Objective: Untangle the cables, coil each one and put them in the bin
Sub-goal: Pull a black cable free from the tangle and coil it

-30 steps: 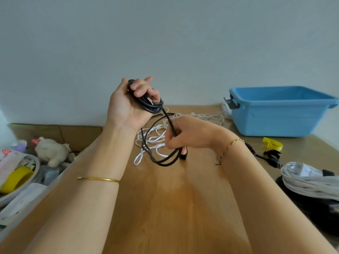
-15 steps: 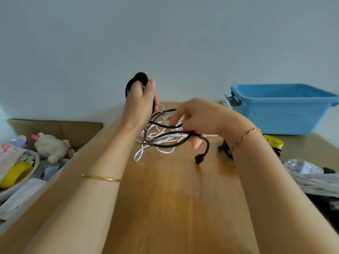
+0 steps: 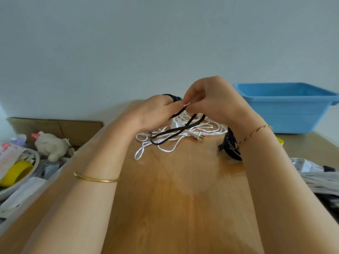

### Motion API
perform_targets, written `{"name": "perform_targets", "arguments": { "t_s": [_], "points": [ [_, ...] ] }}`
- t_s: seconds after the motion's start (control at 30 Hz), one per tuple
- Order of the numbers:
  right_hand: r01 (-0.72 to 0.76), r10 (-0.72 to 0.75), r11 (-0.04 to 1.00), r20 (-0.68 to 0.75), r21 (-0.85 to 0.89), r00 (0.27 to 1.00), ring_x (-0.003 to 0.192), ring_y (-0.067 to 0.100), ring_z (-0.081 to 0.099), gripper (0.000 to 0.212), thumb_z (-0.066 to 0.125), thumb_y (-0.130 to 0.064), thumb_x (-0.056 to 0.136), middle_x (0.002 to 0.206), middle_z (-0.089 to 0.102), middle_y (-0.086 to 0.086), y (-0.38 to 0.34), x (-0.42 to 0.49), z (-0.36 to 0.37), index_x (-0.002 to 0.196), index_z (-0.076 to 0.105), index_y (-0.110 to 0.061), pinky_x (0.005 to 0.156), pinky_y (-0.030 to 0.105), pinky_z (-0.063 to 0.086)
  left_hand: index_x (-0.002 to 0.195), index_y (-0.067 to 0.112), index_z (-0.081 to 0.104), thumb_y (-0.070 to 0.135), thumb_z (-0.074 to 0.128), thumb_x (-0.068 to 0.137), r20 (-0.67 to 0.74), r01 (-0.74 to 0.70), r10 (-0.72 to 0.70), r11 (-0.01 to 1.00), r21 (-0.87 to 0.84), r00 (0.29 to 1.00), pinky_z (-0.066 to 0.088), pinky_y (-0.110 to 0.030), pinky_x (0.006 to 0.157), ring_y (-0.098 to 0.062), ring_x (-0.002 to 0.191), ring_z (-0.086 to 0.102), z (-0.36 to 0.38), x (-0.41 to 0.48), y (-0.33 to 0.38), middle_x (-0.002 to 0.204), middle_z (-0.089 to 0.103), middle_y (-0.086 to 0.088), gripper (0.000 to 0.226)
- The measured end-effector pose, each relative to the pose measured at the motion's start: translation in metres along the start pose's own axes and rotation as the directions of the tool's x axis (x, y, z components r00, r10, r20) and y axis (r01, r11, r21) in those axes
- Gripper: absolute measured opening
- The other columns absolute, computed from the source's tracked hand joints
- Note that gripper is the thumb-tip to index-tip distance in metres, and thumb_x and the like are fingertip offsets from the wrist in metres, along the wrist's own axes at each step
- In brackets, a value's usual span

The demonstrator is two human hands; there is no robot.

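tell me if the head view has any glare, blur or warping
Head view: soft, even light, no hard shadows; pale sheen mid light wooden tabletop; wide-angle stretch swells both forearms low in frame; left hand, right hand and thin black cable slightly smeared; blue plastic bin fairly crisp.

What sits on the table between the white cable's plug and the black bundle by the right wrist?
Nothing: in the head view, only bare wooden table shows between the white plug and the black bundle.

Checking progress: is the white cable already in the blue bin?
No, the white cable lies in a loose tangle on the wooden table, outside the blue bin.
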State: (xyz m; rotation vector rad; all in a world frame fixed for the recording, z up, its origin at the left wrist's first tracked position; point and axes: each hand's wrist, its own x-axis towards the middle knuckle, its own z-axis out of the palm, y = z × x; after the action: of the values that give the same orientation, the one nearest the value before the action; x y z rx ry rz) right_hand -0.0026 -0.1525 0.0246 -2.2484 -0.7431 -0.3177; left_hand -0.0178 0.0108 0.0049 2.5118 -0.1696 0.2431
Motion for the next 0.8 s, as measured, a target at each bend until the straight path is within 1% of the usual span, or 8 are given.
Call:
{"name": "perform_targets", "arguments": {
  "t_s": [0.07,0.17,0.3,0.4,0.5,0.63,0.73,0.8],
  "points": [
    [0.024,-0.025,0.998,-0.02,-0.054,0.999,0.079,0.016,0.065,0.013,0.07,-0.008,0.075,0.079,0.069,-0.001,0.003,0.001,-0.001,0.08,0.069,-0.02,0.071,0.027,0.051,0.08,0.012,0.056,0.054,0.047,0.088,0.097,0.039,-0.027,0.991,-0.128,0.995,0.032,-0.028,0.049,-0.016,0.045,0.034,-0.002,-0.003,0.001,0.049,0.041,0.008,0.044],
    [0.053,-0.066,0.988,-0.085,-0.146,0.994,0.082,0.02,0.065,0.011,0.067,-0.012,0.08,0.082,0.07,0.001,0.011,0.005,-0.001,0.086,0.073,-0.02,0.077,0.035,0.053,0.084,0.008,0.056,0.039,0.06,0.089,0.195,0.041,-0.006,0.983,-0.178,0.981,0.025,-0.023,0.043,-0.013,0.044,0.028,-0.008,-0.009,-0.002,0.047,0.035,0.01,0.032],
    [0.023,-0.021,1.0,-0.21,0.005,0.977,0.055,0.016,0.06,0.02,0.054,-0.011,0.092,0.066,0.062,0.0,0.027,0.008,-0.004,0.102,0.07,-0.017,0.055,0.022,0.048,0.09,0.003,0.065,0.03,0.053,0.095,0.293,0.06,0.094,0.877,-0.477,0.952,0.02,-0.019,0.037,-0.006,0.034,0.021,-0.022,-0.017,-0.007,0.044,0.027,0.007,0.029],
    [-0.003,0.02,0.997,-0.218,0.077,0.976,0.044,0.012,0.05,0.023,0.048,-0.013,0.096,0.06,0.057,-0.002,0.033,0.01,0.004,0.107,0.067,-0.02,0.047,0.02,0.044,0.088,0.004,0.067,0.029,0.046,0.09,0.365,0.148,0.311,0.549,-0.823,0.878,0.022,-0.015,0.032,-0.002,0.031,0.021,-0.029,-0.014,-0.007,0.04,0.025,0.011,0.033],
    [0.022,-0.025,0.999,-0.108,-0.029,0.994,0.05,0.006,0.047,0.022,0.044,-0.017,0.098,0.061,0.053,-0.008,0.026,0.011,0.021,0.102,0.065,-0.022,0.053,0.021,0.042,0.101,-0.005,0.063,0.025,0.048,0.092,0.346,0.328,0.565,0.138,-0.935,0.749,0.03,-0.019,0.035,-0.006,0.036,0.026,-0.032,-0.006,-0.009,0.047,0.028,0.008,0.035],
    [0.066,-0.06,0.992,0.054,-0.103,0.997,0.057,0.011,0.054,0.011,0.043,-0.016,0.097,0.068,0.056,-0.006,0.013,0.012,0.04,0.094,0.053,-0.017,0.06,0.029,0.046,0.108,-0.014,0.056,0.032,0.045,0.098,0.189,0.4,0.57,-0.272,-0.875,0.8,0.035,-0.027,0.042,-0.01,0.041,0.031,-0.029,0.001,-0.016,0.046,0.043,-0.008,0.049],
    [0.059,-0.053,0.998,0.139,-0.037,0.989,0.055,0.015,0.057,0.006,0.042,-0.016,0.096,0.073,0.062,0.003,0.008,0.011,0.047,0.096,0.047,-0.012,0.056,0.028,0.049,0.108,-0.018,0.055,0.042,0.043,0.096,0.143,0.414,0.514,-0.462,-0.785,0.846,0.038,-0.03,0.04,-0.012,0.041,0.032,-0.025,0.005,-0.022,0.047,0.049,-0.013,0.063],
    [0.033,-0.038,0.998,0.106,0.052,0.994,0.051,0.012,0.054,0.016,0.039,-0.021,0.098,0.071,0.066,0.007,0.01,0.01,0.046,0.097,0.048,-0.008,0.051,0.025,0.045,0.111,-0.018,0.054,0.037,0.045,0.096,0.175,0.459,0.529,-0.47,-0.754,0.83,0.038,-0.03,0.04,-0.012,0.041,0.033,-0.026,0.006,-0.026,0.046,0.049,-0.014,0.058]
  ]
}}
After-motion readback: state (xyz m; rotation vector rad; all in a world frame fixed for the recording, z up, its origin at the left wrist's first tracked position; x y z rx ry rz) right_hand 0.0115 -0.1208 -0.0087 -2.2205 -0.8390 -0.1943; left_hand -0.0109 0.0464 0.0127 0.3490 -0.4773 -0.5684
